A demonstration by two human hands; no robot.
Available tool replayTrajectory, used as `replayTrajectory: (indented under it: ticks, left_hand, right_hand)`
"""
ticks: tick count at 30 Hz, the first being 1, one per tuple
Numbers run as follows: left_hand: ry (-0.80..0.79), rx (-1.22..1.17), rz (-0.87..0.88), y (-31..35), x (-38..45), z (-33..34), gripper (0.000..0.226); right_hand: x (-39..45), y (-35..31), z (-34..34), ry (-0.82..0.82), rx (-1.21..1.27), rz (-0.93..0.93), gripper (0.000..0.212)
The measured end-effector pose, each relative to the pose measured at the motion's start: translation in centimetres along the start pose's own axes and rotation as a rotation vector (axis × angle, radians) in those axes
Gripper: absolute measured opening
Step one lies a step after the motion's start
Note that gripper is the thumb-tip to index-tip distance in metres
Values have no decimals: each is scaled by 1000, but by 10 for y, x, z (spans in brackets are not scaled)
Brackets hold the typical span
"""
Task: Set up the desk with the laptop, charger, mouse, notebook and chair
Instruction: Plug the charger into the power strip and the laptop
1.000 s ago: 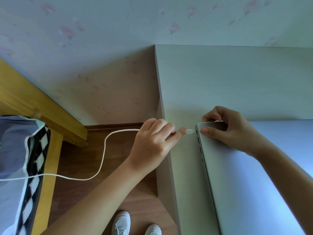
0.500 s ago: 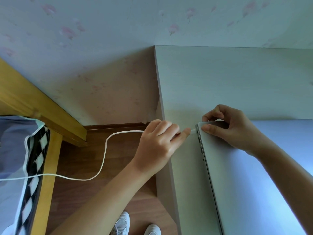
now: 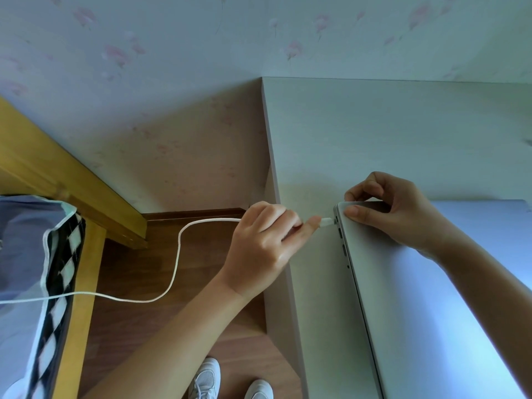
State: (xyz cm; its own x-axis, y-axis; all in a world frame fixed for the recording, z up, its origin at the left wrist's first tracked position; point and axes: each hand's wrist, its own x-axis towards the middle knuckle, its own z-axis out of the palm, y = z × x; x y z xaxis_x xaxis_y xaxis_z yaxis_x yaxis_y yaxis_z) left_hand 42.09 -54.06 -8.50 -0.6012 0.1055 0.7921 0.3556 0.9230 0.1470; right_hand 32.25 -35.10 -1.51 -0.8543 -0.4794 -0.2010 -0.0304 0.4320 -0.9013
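Flowery wallpaper [image 3: 172, 53] is seen behind a pale worktop [image 3: 374, 133]. On it, a closed laptop [image 3: 431, 298] is held at its far corner by the curled fingers of the right hand [image 3: 391, 214]. Just left of that hand, the white charger plug [image 3: 326, 222] is pinched by the left hand [image 3: 264, 243], its tip at the laptop's side. The cable [image 3: 178, 254] is trailed away left over the wooden floor [image 3: 138, 326].
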Motion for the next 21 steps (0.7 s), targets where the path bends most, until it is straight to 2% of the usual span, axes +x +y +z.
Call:
replayTrajectory:
  ticks: [13,21]
  left_hand:
    - [44,55,18,0,-3,-3,24]
    - [75,153,132,-2,-3,-5,18]
  right_hand:
    - [-2,4,3,-16,2,-6,45]
    - [-2,5,6,-12,-6,-15,46]
